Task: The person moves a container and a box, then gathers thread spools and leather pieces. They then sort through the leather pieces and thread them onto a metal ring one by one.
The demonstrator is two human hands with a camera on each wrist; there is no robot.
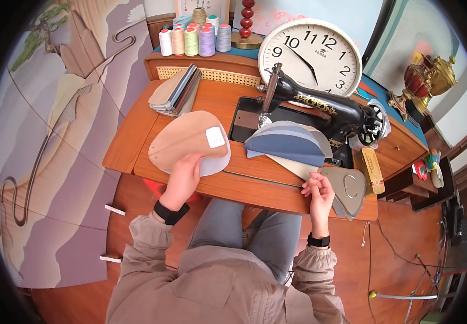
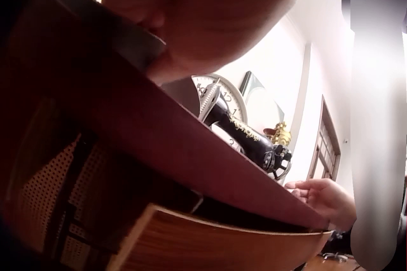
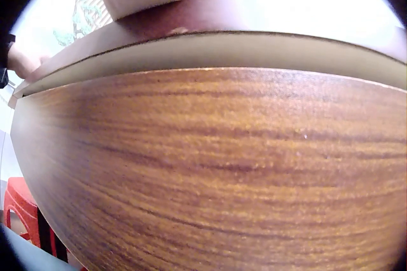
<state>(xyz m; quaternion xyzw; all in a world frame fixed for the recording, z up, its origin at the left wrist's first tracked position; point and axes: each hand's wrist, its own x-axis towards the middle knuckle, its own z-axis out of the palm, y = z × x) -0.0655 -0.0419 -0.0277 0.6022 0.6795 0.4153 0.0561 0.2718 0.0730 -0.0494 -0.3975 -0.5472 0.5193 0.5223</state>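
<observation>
In the head view, my left hand [image 1: 185, 175] rests at the lower edge of a rounded flat beige piece [image 1: 176, 140] with a white label [image 1: 215, 137]. A paler piece shows from under it. The left wrist view has that hand close up and dark, with a grey sheet edge [image 2: 137, 39] by its fingers. My right hand [image 1: 318, 191] lies at the table's front edge, fingers loosely bent, beside the tip of a cream piece [image 1: 292, 166]. Blue-grey curved pieces [image 1: 287, 143] lie over that cream one. Grey pieces [image 1: 346, 189] sit right of the hand.
A black sewing machine [image 1: 314, 102] stands on the wooden table [image 1: 268, 189], before a large clock [image 1: 311, 56]. Thread spools [image 1: 206, 42] line the back shelf. Further flat pieces [image 1: 175, 92] are stacked back left. A yellow tin [image 1: 372, 170] sits at the right; a red stool [image 3: 22, 210] stands below.
</observation>
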